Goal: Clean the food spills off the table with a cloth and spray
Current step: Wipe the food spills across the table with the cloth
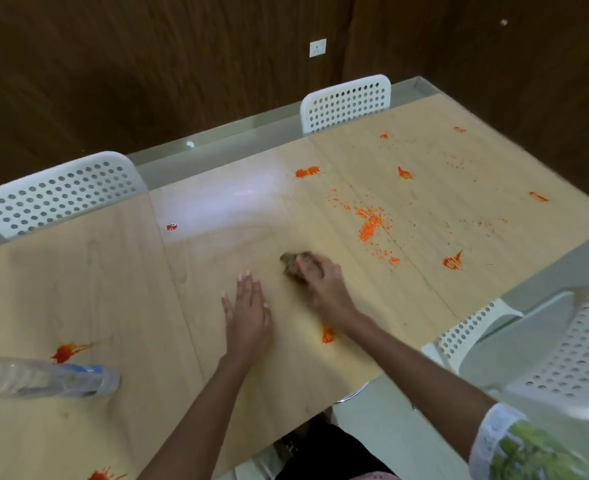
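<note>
The cloth (295, 266), a soft, light brown wad near the table's (95, 271) middle, looks best held from above as the right hand (320, 282) holds it, fingers curled over it; the left hand (248, 306) lies flat and open beside it. Orange spills (371, 223) dot the wooden top toward the far right corner, a clear bottle (44, 377) lies at the left edge, and white chairs (61, 192) line the far side.

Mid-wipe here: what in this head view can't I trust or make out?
- Cloth: mostly under the right hand and motion-blurred; how soiled it is can't be told.
- Bottle: its top is cut off by the left edge, so any spray head is unseen.
- Spill: cut off by the bottom edge.
- Table: far specks too small to count.
- Left hand lies flat on the table.
</note>
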